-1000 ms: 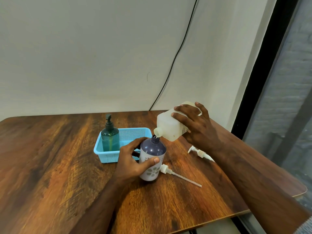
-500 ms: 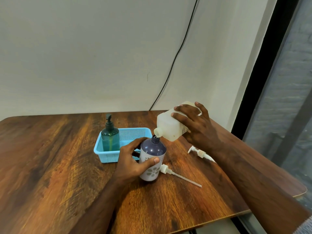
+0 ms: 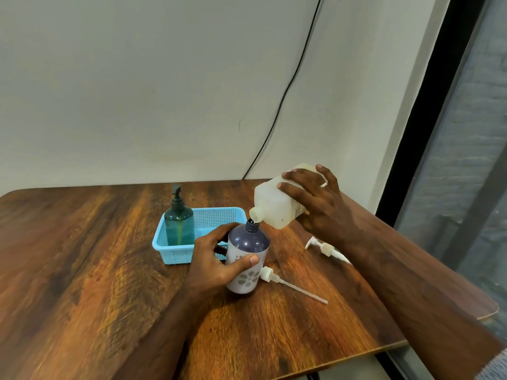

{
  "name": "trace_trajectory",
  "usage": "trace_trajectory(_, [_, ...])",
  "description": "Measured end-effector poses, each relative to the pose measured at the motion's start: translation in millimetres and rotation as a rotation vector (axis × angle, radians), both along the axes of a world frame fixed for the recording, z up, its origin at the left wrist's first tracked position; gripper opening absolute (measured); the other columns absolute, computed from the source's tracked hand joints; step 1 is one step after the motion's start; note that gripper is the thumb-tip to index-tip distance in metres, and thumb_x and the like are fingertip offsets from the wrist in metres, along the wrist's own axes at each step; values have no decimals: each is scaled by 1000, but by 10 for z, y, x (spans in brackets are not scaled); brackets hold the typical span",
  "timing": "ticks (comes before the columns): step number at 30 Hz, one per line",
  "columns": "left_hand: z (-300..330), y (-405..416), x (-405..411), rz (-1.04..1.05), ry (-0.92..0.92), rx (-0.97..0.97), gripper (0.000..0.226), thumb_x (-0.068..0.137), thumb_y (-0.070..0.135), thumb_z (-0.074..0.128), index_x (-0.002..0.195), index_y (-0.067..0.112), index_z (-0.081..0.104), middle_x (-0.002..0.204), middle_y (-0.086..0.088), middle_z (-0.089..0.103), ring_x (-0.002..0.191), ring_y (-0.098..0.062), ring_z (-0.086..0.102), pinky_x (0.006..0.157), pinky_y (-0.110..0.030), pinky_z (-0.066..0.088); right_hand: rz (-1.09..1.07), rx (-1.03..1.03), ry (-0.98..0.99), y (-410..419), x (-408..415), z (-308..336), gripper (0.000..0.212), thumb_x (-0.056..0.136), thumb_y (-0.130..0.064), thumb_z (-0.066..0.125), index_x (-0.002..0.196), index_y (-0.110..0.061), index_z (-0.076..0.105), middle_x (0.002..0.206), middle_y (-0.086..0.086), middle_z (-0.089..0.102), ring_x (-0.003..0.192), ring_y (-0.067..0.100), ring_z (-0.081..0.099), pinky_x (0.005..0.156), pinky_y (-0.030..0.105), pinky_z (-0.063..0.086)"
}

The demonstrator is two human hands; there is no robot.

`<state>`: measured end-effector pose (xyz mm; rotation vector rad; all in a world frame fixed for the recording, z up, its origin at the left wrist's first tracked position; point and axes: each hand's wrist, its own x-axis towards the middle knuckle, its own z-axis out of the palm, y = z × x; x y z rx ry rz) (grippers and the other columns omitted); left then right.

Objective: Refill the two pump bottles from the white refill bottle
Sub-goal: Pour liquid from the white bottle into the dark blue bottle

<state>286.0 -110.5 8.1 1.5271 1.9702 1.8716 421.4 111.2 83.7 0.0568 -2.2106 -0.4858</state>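
Near the middle of the counter point(image 3: 82, 270) stands the purple pump bottle point(image 3: 247, 259), upright with its neck open, and the left hand point(image 3: 216, 264) wraps its side, thumb across the front, apparently to steady it against a knock while liquid goes in. Above and to the right, the right hand point(image 3: 318, 204) grips the white refill bottle point(image 3: 277, 204) round its body, tipped so its spout sits right at the purple neck; holding it that close probably keeps the pour from spilling. No stream is clear enough to confirm. Two removed pump heads lie on the wood: one with a long tube point(image 3: 290, 283) just right of the purple bottle, another point(image 3: 326, 248) farther right beneath the right forearm. The green pump bottle point(image 3: 179, 223), pump fitted, waits in the blue basket point(image 3: 219, 215) at the left.
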Motion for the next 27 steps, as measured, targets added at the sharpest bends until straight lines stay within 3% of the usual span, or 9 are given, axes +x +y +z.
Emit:
trace_trajectory(5, [-26,9,-17,-3,5,10,63,61,56,78,117,33,62,111,16,70,102,-2,65,72,-10,50,-2,0,-1,1,-2,6,66,77,-31,72,135,-24,42,140,14,57,129,35,52,113,64,27])
trace_trajectory(11, [-19,-3,-17,16,10,-3,59,60,57,78,113,47,57,110,26,67,103,4,63,75,-10,51,-8,3,-7,-10,3,8,66,77,-32,70,136,-24,42,140,14,57,129,35,52,114,64,26])
trace_trajectory(27, [-9,-6,-15,16,15,-2,58,60,56,78,113,47,57,110,27,66,102,5,63,74,-10,51,-9,7,-14,-30,2,23,66,76,-32,70,135,-24,42,139,15,58,128,36,54,112,65,28])
